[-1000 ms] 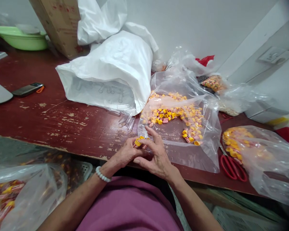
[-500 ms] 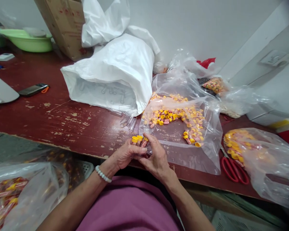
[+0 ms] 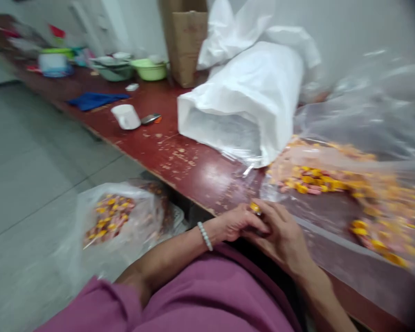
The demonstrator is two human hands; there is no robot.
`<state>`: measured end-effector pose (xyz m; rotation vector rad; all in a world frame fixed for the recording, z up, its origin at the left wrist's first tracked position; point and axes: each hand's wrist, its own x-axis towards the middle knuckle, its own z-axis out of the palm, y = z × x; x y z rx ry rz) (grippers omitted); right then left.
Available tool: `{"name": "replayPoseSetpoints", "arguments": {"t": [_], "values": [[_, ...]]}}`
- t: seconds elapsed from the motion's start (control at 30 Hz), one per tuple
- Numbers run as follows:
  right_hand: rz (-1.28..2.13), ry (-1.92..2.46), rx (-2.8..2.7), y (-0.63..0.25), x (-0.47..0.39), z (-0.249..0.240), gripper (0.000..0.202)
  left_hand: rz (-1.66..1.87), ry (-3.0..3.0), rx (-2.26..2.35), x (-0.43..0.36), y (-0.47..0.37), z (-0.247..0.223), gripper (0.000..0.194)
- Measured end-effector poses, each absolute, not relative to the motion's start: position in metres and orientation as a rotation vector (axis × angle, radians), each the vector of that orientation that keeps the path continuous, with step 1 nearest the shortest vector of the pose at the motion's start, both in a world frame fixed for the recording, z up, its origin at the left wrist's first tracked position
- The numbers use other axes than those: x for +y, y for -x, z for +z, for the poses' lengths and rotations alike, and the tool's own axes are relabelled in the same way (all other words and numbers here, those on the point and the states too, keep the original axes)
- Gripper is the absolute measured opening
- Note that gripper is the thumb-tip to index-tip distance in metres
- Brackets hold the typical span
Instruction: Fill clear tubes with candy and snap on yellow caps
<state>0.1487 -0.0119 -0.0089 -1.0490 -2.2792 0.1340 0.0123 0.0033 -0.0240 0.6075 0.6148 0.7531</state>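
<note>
My two hands meet just over the table's front edge. My left hand (image 3: 237, 223), with a pale bead bracelet at the wrist, is closed with its fingers bent. My right hand (image 3: 281, 230) wraps in from the other side, its fingers curled against the left. Between them one yellow-capped tube (image 3: 255, 208) shows its cap; the rest of what they hold is hidden. Right of the hands, many small yellow-capped tubes (image 3: 311, 180) with reddish printed bodies lie on and under a clear plastic bag (image 3: 311, 228). Clear empty tubes (image 3: 249, 168) lie at the mouth of a white sack (image 3: 280, 78).
On the floor at left stands a plastic bag of capped tubes (image 3: 110, 216). Along the worn red table (image 3: 183, 159) are a white cup (image 3: 126, 116), a phone (image 3: 150, 119), a blue cloth (image 3: 93, 100), a green basin (image 3: 148, 70) and a cardboard box (image 3: 190, 50).
The view has swung left, bringing in more table and floor. Several yellow caps showed in my hands before; one shows now. My hands have closed tighter together.
</note>
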Motion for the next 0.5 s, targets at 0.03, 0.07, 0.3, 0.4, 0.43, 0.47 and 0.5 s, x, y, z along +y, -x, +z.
{"name": "replayPoseSetpoints", "arguments": {"t": [0.03, 0.07, 0.3, 0.4, 0.43, 0.47, 0.5], "values": [[0.094, 1.016, -2.281, -0.147, -0.01, -0.012, 0.056, 0.734, -0.586, 0.605, 0.004, -0.01, -0.028, 0.025], [0.056, 0.978, -2.285, -0.145, -0.007, -0.015, 0.056, 0.719, -0.565, 0.601, 0.004, -0.008, -0.032, 0.027], [0.131, 0.825, -2.411, -0.106, -0.006, -0.023, 0.07, 0.887, -0.505, 0.641, -0.018, 0.032, -0.036, 0.029], [0.254, 0.858, -2.349, -0.095, -0.007, -0.027, 0.094, 0.979, -0.559, 0.761, -0.037, 0.079, -0.028, 0.024], [0.285, 0.877, -2.314, -0.096, -0.006, -0.03, 0.095, 1.015, -0.548, 0.838, -0.043, 0.099, -0.027, 0.024], [0.309, 0.902, -2.283, -0.098, -0.004, -0.033, 0.092, 1.062, -0.503, 0.935, -0.05, 0.121, -0.027, 0.026], [0.327, 0.932, -2.258, -0.102, -0.002, -0.036, 0.084, 1.111, -0.434, 1.045, -0.057, 0.145, -0.028, 0.027]]}}
